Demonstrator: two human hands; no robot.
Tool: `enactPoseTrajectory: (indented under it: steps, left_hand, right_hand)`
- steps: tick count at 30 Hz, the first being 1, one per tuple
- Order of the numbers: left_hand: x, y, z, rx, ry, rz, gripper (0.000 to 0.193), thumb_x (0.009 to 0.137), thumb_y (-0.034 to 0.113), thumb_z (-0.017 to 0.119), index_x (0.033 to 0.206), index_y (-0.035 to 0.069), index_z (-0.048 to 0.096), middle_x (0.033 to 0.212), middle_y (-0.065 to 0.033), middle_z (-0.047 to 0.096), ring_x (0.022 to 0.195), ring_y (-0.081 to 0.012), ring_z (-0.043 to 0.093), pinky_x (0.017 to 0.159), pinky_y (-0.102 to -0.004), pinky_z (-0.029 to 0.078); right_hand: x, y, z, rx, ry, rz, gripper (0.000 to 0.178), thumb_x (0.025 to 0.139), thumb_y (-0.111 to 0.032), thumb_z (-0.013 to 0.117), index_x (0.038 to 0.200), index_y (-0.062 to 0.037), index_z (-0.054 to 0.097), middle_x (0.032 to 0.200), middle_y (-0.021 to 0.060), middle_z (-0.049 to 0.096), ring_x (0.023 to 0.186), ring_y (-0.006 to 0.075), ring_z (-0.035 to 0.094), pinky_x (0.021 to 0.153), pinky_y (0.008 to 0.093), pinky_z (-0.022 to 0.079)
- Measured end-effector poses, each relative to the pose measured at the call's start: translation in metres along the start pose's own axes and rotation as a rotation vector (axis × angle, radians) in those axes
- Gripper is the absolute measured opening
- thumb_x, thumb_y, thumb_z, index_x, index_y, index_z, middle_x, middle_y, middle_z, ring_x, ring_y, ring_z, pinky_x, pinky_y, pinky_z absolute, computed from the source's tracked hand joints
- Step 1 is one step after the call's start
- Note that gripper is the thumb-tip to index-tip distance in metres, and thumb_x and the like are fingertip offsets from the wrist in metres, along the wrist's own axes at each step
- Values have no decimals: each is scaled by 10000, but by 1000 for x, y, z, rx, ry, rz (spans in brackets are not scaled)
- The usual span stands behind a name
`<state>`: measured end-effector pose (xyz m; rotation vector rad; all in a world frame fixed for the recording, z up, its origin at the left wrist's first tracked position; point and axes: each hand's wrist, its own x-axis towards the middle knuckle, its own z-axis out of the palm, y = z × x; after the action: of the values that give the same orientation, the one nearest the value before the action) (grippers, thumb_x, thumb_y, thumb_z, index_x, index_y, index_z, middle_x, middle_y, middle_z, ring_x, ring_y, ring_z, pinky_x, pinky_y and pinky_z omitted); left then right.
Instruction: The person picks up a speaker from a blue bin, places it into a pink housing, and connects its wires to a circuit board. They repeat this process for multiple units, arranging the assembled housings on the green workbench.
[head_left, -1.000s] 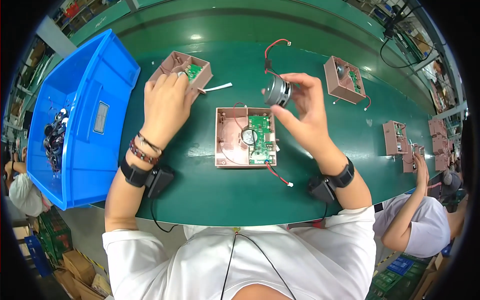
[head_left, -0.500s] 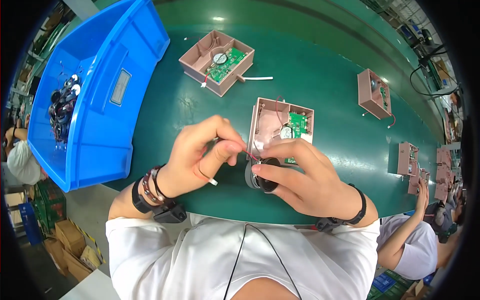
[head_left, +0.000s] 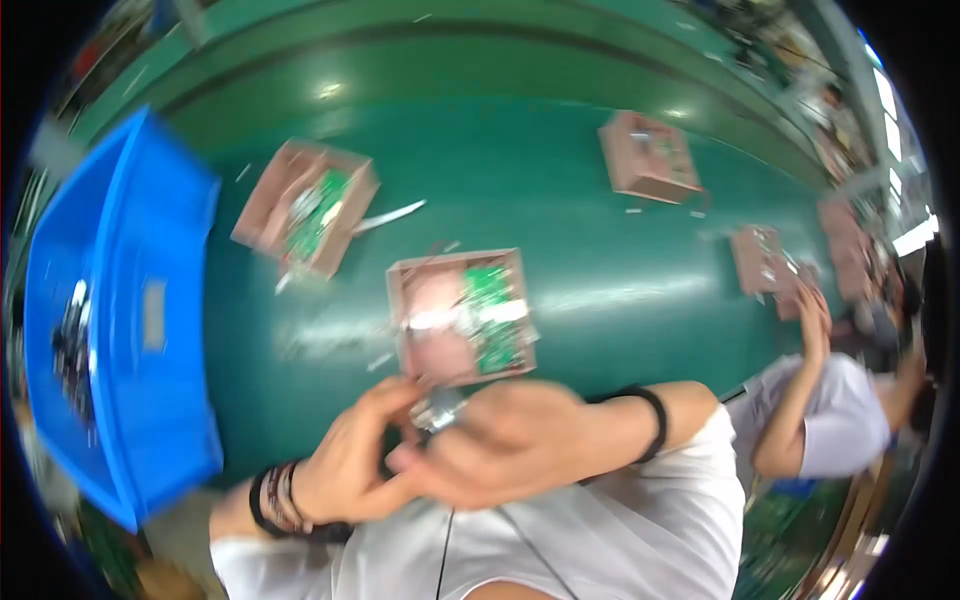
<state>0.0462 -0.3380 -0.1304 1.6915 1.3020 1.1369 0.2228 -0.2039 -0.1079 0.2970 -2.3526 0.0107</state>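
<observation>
The left hand (head_left: 350,455) and the right hand (head_left: 520,440) meet low in the view, just on the near side of an open pink box (head_left: 437,355), with a small silver-and-dark part (head_left: 438,408) between them. The right fingers are curled round this part and grasp it; the left fingers close in on its left side, but blur hides whether they grip it or merely touch it. The pink box lies on the green bench (head_left: 620,300), a green circuit board (head_left: 497,350) filling its right side. Farther off to the left stands a second pink box (head_left: 275,195), turned at an angle, a white strip (head_left: 395,214) reaching out from its right side. A blue bin (head_left: 165,400) at the far left holds a heap of dark parts (head_left: 72,350). Another pink box (head_left: 655,184) sits toward the upper right, and a co-worker's hand (head_left: 814,312) is beside more pink boxes (head_left: 748,262) at the right.
</observation>
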Motion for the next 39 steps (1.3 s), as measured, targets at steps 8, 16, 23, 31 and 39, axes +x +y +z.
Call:
enactPoseTrajectory:
  steps: [8, 16, 23, 31, 39]
  left_hand:
    - [-42, -76, 17, -271, 315, -427, 697, 791, 300, 753, 1286, 26, 346, 1248, -119, 441, 1137, -210, 467, 964, -355, 387]
    - [-27, -28, 9, -72, 202, -8, 548, 916, 266, 648, 1318, 49, 347, 1328, -136, 440, 1176, -215, 461, 984, -359, 364]
    - [-39, -23, 6, 6, 276, -24, 799, 754, 279, 781, 1308, -7, 281, 1257, -142, 441, 1101, -248, 498, 933, -386, 425]
    - [30, 1, -13, 679, 286, 8, 501, 737, 262, 776, 1131, 48, 554, 1091, -129, 559, 887, -302, 576, 769, -395, 471]
    - [24, 2, -5, 727, 92, -10, 293, 739, 259, 722, 987, 145, 615, 970, -60, 552, 779, -212, 543, 662, -319, 436]
  right_hand:
    - [6, 11, 4, 197, 70, -95, 202, 811, -95, 592, 1013, -85, 600, 1028, 117, 610, 940, 305, 573, 784, 370, 445]
    - [-1, 9, 17, 420, 105, 155, 436, 726, -184, 690, 1109, -39, 541, 967, 88, 519, 844, 238, 565, 645, 324, 444]
    - [4, 14, -3, 691, -71, 328, 445, 773, -220, 646, 1172, -45, 551, 1105, 87, 568, 951, 253, 573, 759, 328, 471]
    - [5, 61, -6, 524, -102, 661, 480, 711, -62, 752, 1146, -25, 554, 1159, 109, 581, 979, 245, 600, 783, 315, 480]
    - [3, 58, 8, 457, -203, 758, 438, 697, -71, 781, 1060, 2, 547, 1108, 127, 620, 899, 248, 600, 743, 335, 468]
